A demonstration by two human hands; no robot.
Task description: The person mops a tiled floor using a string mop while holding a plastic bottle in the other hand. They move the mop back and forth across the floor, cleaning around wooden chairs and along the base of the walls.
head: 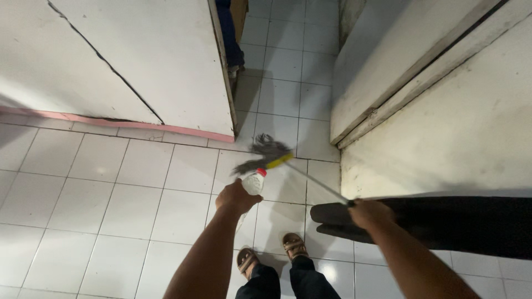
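My left hand grips a clear plastic bottle with a red cap, held over the white tiled floor. My right hand is closed on the thin metal handle of a mop. The mop has a yellow collar and a grey string head that rests on the tiles just beyond the bottle, near the corner of a white wall. My two sandalled feet stand below the hands.
A white wall with a pink base strip fills the upper left. A white door and frame stand at right. A dark mat lies beside my right hand. A passage of tiles runs ahead, with someone's leg there.
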